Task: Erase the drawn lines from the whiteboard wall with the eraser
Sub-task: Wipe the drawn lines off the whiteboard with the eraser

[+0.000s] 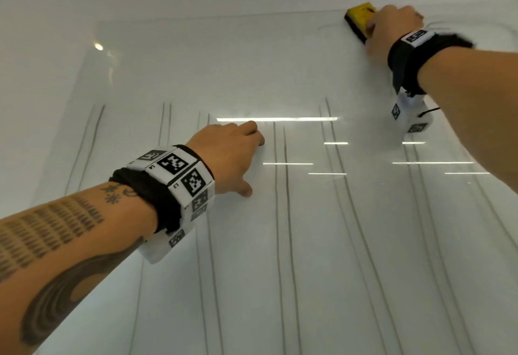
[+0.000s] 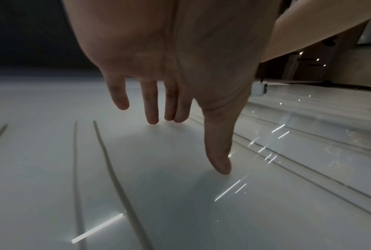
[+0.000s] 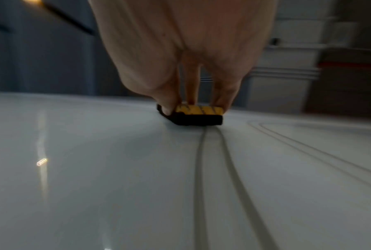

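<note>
Tattooed forearm and left hand (image 1: 229, 155) fill the lower left of the head view, fingers (image 2: 151, 108) spread straight with their tips on the whiteboard wall (image 1: 308, 242) between drawn lines (image 1: 280, 186). At upper right the right hand (image 1: 392, 26) grips the yellow-and-black eraser (image 1: 357, 20), fingers curled round it, pressing it flat at the top of a pair of lines. Likely risks: a tilted eraser would skip ink, and the bracing left hand could smear the strokes just beside it. Bright ceiling-light reflections (image 1: 276, 119) could hide faint residue. Many long lines remain, and the left arm lies across some of them.
</note>
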`<move>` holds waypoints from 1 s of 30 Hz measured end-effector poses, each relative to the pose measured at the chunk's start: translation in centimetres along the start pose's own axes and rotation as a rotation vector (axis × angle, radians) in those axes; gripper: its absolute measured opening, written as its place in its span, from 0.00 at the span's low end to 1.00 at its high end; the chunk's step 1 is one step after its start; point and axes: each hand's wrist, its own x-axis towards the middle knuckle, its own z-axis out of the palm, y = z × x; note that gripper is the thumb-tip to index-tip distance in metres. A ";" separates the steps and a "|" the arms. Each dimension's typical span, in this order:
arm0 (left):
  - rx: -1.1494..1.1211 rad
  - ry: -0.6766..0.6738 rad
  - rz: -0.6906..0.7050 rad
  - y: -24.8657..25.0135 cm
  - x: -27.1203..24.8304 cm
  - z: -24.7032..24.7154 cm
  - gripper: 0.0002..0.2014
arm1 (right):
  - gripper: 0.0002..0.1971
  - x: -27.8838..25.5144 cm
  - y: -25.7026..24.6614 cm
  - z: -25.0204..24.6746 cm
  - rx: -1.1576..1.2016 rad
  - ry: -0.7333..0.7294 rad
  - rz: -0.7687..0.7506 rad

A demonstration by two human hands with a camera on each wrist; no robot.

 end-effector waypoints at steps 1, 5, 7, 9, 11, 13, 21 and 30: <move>-0.009 0.002 -0.003 -0.1 0.0 0.1 0.49 | 0.15 0.3 0.1 -0.1 -0.047 0.005 0.004; 0.018 -0.025 -0.036 0.5 0.2 -0.6 0.50 | 0.17 -0.3 -3.3 0.7 -0.120 -0.017 -0.320; 0.046 -0.056 -0.067 1.1 0.3 -1.1 0.49 | 0.21 -1.1 -4.4 1.5 -0.125 -0.058 -0.474; 0.072 -0.074 -0.095 1.7 0.5 -1.6 0.47 | 0.21 -1.5 -4.0 1.6 -0.123 -0.084 -0.527; 0.080 -0.094 -0.117 2.2 0.5 -1.8 0.47 | 0.22 -0.7 -1.8 1.2 -0.137 -0.044 -0.447; 0.088 -0.105 -0.133 2.3 0.5 -1.7 0.47 | 0.19 0.7 1.4 0.4 -0.147 0.037 -0.255; 0.115 -0.158 -0.169 3.0 0.9 -2.5 0.47 | 0.25 -7.9 -1.0 2.9 -0.009 -0.116 -0.725; 0.119 -0.098 -0.228 5.1 1.1 -5.0 0.36 | 0.28 -1.6 4.6 1.8 -0.017 -0.092 -0.328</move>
